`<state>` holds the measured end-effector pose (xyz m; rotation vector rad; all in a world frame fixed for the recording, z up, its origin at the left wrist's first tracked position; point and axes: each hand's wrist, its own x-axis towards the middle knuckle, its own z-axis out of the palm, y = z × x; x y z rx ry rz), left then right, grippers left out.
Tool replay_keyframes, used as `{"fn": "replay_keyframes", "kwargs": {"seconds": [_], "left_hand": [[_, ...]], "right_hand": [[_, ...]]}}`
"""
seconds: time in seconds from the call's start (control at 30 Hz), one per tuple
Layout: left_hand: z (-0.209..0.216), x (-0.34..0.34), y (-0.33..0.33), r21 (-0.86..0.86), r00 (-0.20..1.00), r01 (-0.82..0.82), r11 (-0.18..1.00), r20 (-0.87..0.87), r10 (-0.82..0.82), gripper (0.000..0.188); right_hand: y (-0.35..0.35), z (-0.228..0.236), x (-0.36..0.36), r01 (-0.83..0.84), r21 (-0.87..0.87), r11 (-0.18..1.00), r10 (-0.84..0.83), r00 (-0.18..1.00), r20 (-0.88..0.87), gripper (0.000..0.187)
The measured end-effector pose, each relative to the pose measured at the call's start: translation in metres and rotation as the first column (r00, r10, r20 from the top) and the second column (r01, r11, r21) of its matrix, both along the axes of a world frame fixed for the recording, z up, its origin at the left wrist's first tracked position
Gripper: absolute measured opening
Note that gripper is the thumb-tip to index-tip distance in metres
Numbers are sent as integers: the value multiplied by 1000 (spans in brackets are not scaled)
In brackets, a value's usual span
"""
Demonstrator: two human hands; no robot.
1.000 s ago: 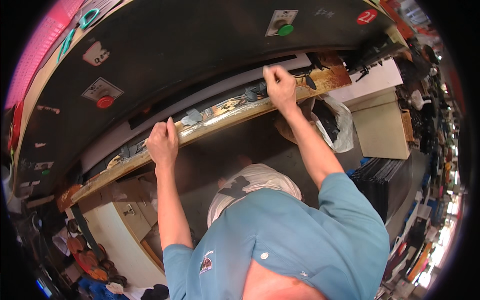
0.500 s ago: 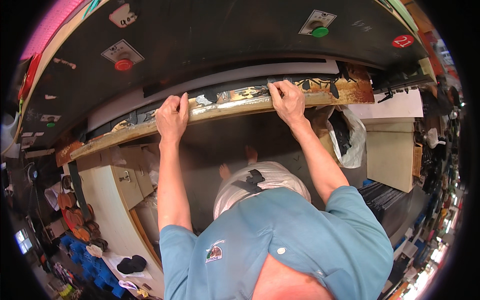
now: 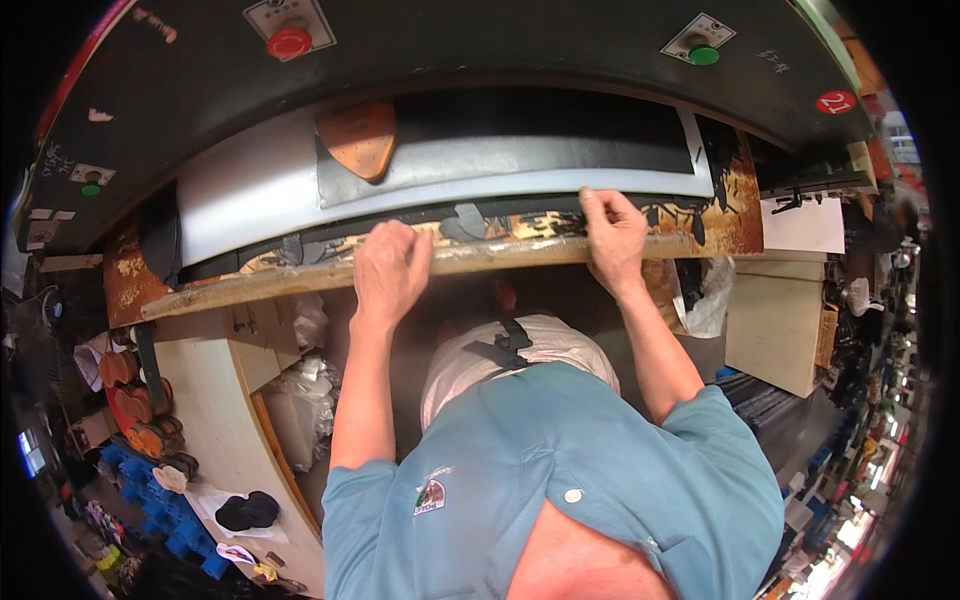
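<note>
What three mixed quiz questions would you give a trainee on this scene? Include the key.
1. Which thing lies at the left end of the black sheet?
a) a green button
b) a brown piece with a rounded tip
c) a white bag

2. True or false: the left hand is touching the red button.

3. Which is nearer the brown piece, the left hand or the right hand?

Key:
1. b
2. False; it is at the long rail, well apart from the button.
3. The left hand.
</note>
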<state>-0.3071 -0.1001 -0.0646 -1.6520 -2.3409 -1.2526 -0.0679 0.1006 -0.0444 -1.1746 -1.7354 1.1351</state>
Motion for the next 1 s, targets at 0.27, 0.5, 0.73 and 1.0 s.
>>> {"fn": "replay_keyframes", "kwargs": {"seconds": [0.27, 0.5, 0.73, 1.0], "left_hand": [[36, -88, 20, 123, 922, -226, 966, 349, 171, 34], [14, -114, 62, 10, 958, -242, 970, 160, 237, 48], [13, -116, 63, -100, 980, -158, 982, -135, 144, 38], [59, -61, 95, 36, 762, 173, 984, 628, -157, 92]], "right_hand": [[-13, 17, -216, -578, 230, 783, 556, 816, 159, 86], [-16, 6, -270, -512, 386, 767, 353, 840, 412, 101], [46, 46, -218, -601, -208, 772, 515, 783, -348, 96], [39, 38, -204, -622, -333, 709, 353, 722, -596, 92]]}}
